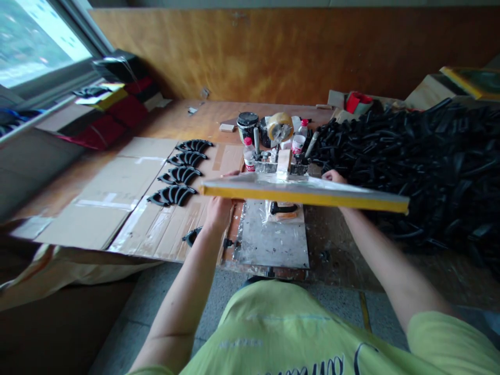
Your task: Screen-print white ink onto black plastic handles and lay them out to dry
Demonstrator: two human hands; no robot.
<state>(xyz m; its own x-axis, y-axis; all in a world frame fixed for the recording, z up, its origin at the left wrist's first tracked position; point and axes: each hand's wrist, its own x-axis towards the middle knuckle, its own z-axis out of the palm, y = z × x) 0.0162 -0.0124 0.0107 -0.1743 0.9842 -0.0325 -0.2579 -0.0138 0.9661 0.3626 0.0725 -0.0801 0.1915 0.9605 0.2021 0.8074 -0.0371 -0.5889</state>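
Yellow-edged frame [304, 199] gripped from both sides
Left hand [219, 206] and right hand [334, 176] clamp it, well apart, probably steadying it above the black part [284, 208] between them.

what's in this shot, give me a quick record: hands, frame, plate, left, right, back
left hand: gripping the frame's left side
right hand: gripping the frame's right side
frame: yellow near edge, raised above the plate
plate: metal, a black part toward its far end
left: four rows of black parts on cardboard
right: pile of black parts
back: tape roll, bucket, two red-capped bottles
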